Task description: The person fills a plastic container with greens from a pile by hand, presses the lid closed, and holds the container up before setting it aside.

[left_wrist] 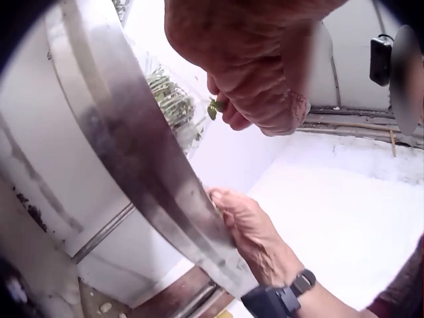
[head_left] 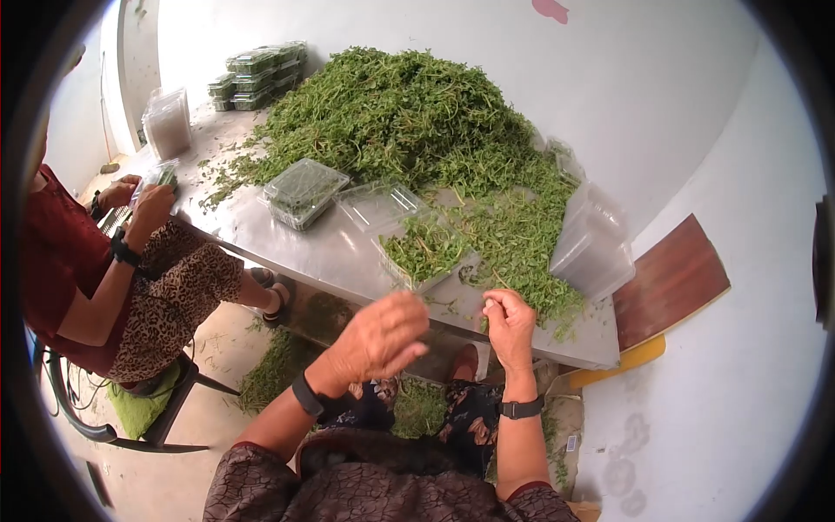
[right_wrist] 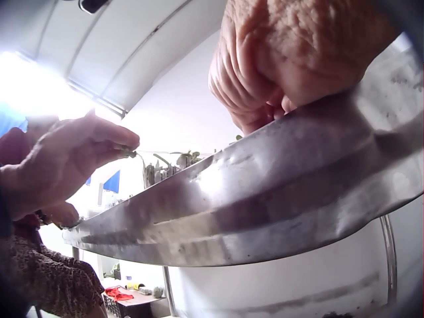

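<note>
An open clear plastic box (head_left: 424, 252) of leafy greens stands near the table's front edge, its lid (head_left: 380, 205) folded back. My left hand (head_left: 378, 337) hovers in front of the box, thumb spread apart from the fingers. A small leafy sprig (left_wrist: 215, 107) shows at its fingertips in the left wrist view. My right hand (head_left: 509, 324) is at the table edge, right of the box, fingers curled and thumb against the index finger. It pinches a bit of green, mostly hidden by the fingers. Loose greens (head_left: 513, 235) lie just beyond.
A big heap of greens (head_left: 409, 113) covers the back of the metal table (head_left: 261, 239). A closed filled box (head_left: 303, 191) stands left, stacked empty boxes (head_left: 594, 239) right, packed boxes (head_left: 261, 74) at the back. Another person (head_left: 96, 278) sits at left handling a box.
</note>
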A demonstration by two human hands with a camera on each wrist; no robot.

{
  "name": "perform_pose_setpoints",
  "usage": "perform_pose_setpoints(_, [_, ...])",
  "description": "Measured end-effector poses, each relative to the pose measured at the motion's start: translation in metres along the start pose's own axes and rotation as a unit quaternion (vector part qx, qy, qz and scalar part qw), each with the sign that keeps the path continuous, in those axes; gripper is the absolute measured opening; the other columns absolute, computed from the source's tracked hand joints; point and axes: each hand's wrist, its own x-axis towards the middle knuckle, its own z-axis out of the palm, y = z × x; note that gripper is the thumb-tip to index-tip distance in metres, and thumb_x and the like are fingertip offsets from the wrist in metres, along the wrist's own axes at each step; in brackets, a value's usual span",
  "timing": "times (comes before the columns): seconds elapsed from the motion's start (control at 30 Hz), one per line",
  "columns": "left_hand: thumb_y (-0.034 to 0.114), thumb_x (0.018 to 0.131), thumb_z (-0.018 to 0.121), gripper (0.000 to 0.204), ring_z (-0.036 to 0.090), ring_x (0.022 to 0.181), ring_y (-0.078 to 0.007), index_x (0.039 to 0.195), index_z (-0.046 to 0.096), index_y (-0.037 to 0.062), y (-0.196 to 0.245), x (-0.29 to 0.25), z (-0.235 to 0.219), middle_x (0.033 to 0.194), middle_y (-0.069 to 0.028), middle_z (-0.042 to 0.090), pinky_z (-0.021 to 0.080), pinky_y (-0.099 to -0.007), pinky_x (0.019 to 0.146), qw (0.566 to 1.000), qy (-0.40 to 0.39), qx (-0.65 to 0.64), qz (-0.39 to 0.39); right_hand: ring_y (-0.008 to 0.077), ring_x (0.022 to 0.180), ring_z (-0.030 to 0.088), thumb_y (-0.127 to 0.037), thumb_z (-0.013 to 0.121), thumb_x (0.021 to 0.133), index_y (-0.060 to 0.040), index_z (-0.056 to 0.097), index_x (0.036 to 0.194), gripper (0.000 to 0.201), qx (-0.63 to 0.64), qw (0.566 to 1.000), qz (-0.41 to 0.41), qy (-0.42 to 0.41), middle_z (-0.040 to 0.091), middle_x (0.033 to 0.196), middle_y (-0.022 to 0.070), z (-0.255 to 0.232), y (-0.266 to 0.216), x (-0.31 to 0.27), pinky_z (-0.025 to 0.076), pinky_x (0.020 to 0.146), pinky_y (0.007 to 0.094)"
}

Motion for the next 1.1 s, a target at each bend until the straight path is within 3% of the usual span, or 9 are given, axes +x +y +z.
perform_pose_setpoints(0.2, [0.017, 0.078, 0.069, 0.022, 0.058, 0.102, -0.0273, 0.09, 0.062, 0.0009, 0.011, -0.042, 0.022, 0.101, -0.0103, 0.06, 0.046, -0.0397, 0.091, 0.997, -0.064, -0.04, 0.034, 0.0144, 0.067, 0.063, 0.002, 0.057, 0.083, 0.0044, 0.064, 0.09, 0.01, -0.036, 0.999, -0.003, -0.015, 0.065, 0.088, 0.0098, -0.003, 0.001, 0.003, 0.049, 0.06, 0.0253])
perform_pose_setpoints(0.3, [0.018, 0.079, 0.068, 0.018, 0.059, 0.098, -0.0261, 0.088, 0.063, 0.0028, -0.001, -0.068, 0.038, 0.096, -0.0093, 0.061, 0.046, -0.0387, 0.086, 0.993, -0.078, -0.078, -0.029, 0.0116, 0.068, 0.063, -0.002, 0.06, 0.083, 0.0026, 0.065, 0.096, 0.014, -0.002, 0.983, 0.164, -0.085, 0.066, 0.079, 0.0072, -0.014, -0.014, 0.016, 0.048, 0.06, 0.025])
perform_pose_setpoints(0.47, [0.02, 0.081, 0.064, 0.017, 0.061, 0.081, -0.0345, 0.086, 0.063, 0.0038, -0.031, -0.114, 0.074, 0.082, -0.0145, 0.063, 0.049, -0.0412, 0.075, 0.967, -0.142, -0.162, -0.137, 0.0164, 0.067, 0.063, -0.01, 0.064, 0.083, -0.0001, 0.065, 0.104, 0.023, -0.104, 0.99, 0.074, -0.065, 0.067, 0.077, 0.0089, -0.026, -0.045, 0.074, 0.05, 0.064, 0.029])
perform_pose_setpoints(0.57, [0.021, 0.081, 0.064, 0.018, 0.061, 0.078, -0.0353, 0.085, 0.063, 0.004, -0.036, -0.126, 0.089, 0.08, -0.0147, 0.063, 0.05, -0.0426, 0.07, 0.964, -0.134, -0.186, -0.132, 0.0215, 0.074, 0.065, -0.018, 0.067, 0.082, -0.0022, 0.063, 0.113, 0.035, -0.209, 0.976, 0.045, -0.045, 0.07, 0.089, 0.0134, -0.026, -0.064, 0.122, 0.051, 0.07, 0.0341])
perform_pose_setpoints(0.63, [0.023, 0.082, 0.063, 0.018, 0.062, 0.08, -0.0321, 0.085, 0.063, 0.0058, -0.041, -0.13, 0.096, 0.081, -0.0116, 0.063, 0.049, -0.0425, 0.072, 0.958, -0.152, -0.198, -0.142, 0.0264, 0.092, 0.064, -0.026, 0.07, 0.079, -0.0051, 0.055, 0.127, 0.054, -0.278, 0.958, 0.026, -0.07, 0.063, 0.116, 0.0194, -0.026, -0.058, 0.153, 0.049, 0.083, 0.0374])
perform_pose_setpoints(0.67, [0.023, 0.082, 0.063, 0.018, 0.062, 0.08, -0.0321, 0.085, 0.063, 0.0058, -0.041, -0.132, 0.101, 0.081, -0.0116, 0.063, 0.049, -0.0425, 0.072, 0.958, -0.153, -0.198, -0.142, 0.0264, 0.092, 0.064, -0.026, 0.07, 0.079, -0.0051, 0.055, 0.127, 0.054, -0.278, 0.958, 0.026, -0.069, 0.063, 0.116, 0.0194, -0.024, -0.053, 0.167, 0.049, 0.083, 0.0374])
perform_pose_setpoints(0.77, [0.026, 0.084, 0.061, 0.017, 0.061, 0.086, -0.027, 0.086, 0.062, 0.0086, -0.043, -0.135, 0.109, 0.085, -0.0067, 0.063, 0.046, -0.0393, 0.077, 0.962, -0.16, -0.171, -0.137, 0.034, 0.131, 0.04, -0.029, 0.072, 0.077, -0.0072, 0.037, 0.142, 0.077, -0.365, 0.921, 0.022, -0.133, 0.026, 0.15, 0.0228, -0.012, -0.05, 0.205, 0.034, 0.107, 0.0409])
perform_pose_setpoints(0.9, [0.023, 0.082, 0.063, 0.015, 0.06, 0.084, -0.0266, 0.085, 0.062, 0.0081, -0.046, -0.129, 0.101, 0.084, -0.0054, 0.064, 0.047, -0.0384, 0.078, 0.958, -0.181, -0.151, -0.16, 0.0356, 0.141, 0.019, -0.033, 0.073, 0.075, -0.0077, 0.028, 0.146, 0.088, -0.382, 0.901, 0.054, -0.201, 0.015, 0.153, 0.0226, 0.005, -0.029, 0.258, 0.025, 0.112, 0.045])
perform_pose_setpoints(1.1, [0.014, 0.08, 0.061, 0.008, 0.061, 0.08, -0.029, 0.082, 0.062, 0.0067, -0.05, -0.128, 0.097, 0.08, -0.0076, 0.063, 0.049, -0.0408, 0.076, 0.939, -0.196, -0.193, -0.205, 0.039, 0.141, 0.017, -0.036, 0.078, 0.069, -0.0129, 0.019, 0.149, 0.103, -0.422, 0.888, 0.033, -0.181, 0.009, 0.154, 0.0238, 0.032, 0.015, 0.319, 0.026, 0.111, 0.05])
